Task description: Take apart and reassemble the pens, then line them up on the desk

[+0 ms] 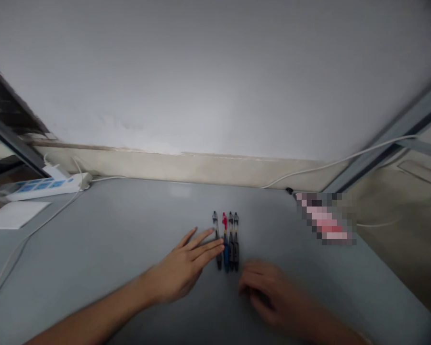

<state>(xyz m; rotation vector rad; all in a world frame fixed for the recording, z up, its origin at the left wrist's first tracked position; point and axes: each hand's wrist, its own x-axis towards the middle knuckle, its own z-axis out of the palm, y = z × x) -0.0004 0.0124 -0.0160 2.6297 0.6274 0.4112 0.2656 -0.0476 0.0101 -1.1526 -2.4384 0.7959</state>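
Note:
Several click pens lie side by side on the grey table, clickers pointing toward the wall. Leftmost is a clear-barrelled pen with a black grip (219, 262); beside it lies a pen with a red clicker and a blue grip (226, 258). Two black-gripped pens, an inner one (232, 254) and an outer one (236, 254), lie close together at the right. My left hand (181, 268) is flat and open, its fingertips over the two left pens. My right hand (269, 297), blurred and with fingers curled, is just right of the pens' near ends; whether it holds anything is unclear.
A white power strip (50, 186) with cables sits at the table's back left, beside a white flat item (17, 214). A pixelated pink-and-red object (325, 220) lies at the right edge. Behind the table (129, 239) rises a white wall (201, 86).

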